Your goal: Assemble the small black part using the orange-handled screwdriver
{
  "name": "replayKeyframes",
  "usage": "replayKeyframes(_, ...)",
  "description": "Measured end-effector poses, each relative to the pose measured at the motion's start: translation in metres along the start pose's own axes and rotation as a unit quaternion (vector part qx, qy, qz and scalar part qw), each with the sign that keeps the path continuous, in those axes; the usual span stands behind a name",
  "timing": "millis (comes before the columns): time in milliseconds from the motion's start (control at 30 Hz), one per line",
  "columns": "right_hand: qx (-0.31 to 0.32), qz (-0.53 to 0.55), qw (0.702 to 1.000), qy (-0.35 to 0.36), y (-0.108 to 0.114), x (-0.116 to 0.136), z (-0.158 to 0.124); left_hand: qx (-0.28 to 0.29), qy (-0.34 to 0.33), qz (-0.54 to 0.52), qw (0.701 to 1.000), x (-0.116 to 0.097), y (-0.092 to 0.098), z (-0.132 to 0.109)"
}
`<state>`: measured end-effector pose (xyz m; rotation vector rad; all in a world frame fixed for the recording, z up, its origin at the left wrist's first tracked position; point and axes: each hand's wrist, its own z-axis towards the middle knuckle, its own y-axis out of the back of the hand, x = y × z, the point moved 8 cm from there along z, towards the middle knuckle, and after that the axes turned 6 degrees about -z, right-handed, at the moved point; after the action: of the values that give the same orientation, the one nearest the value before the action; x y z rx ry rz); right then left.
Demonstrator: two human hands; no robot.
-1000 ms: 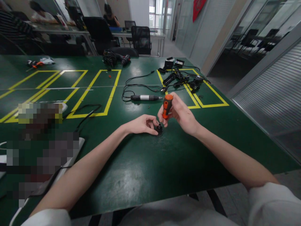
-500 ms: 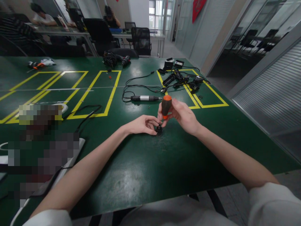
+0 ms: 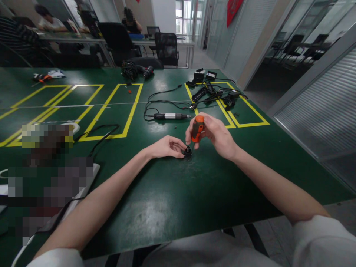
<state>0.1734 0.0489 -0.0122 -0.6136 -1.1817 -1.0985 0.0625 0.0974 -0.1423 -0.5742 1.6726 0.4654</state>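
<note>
Two hands are seen at the centre of the frame over the green counter (image 3: 172, 200). An orange-and-black screwdriver (image 3: 197, 128) is gripped upright in the closed right hand (image 3: 217, 135), its tip pointing down at a small black round part (image 3: 188, 152) just below. That part is pinched at its edge by the fingers of the left hand (image 3: 165, 147), which rests on the counter. A silver-and-black pen-shaped tool (image 3: 170, 116) with a black cable lies just above the hands.

A stubby screwdriver (image 3: 197, 128) with an orange-and-black handle stands nearly upright, tip down, over a small round black part (image 3: 188, 152). The part lies flat on the green table (image 3: 172, 200), a short stub rising from its middle.
</note>
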Motion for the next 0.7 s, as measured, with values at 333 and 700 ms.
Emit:
replayKeyframes(333,-0.05,-0.01,0.998,0.028,0.0021,-0.0011,-0.0038,-0.037,-0.006,0.019,0.999,0.0044,0.0036,0.0025)
replayKeyframes(700,-0.009,-0.061,0.998,-0.013,0.0065,0.0015,-0.0001,-0.029,-0.029,0.001,0.999,-0.0004,0.0028,0.0031)
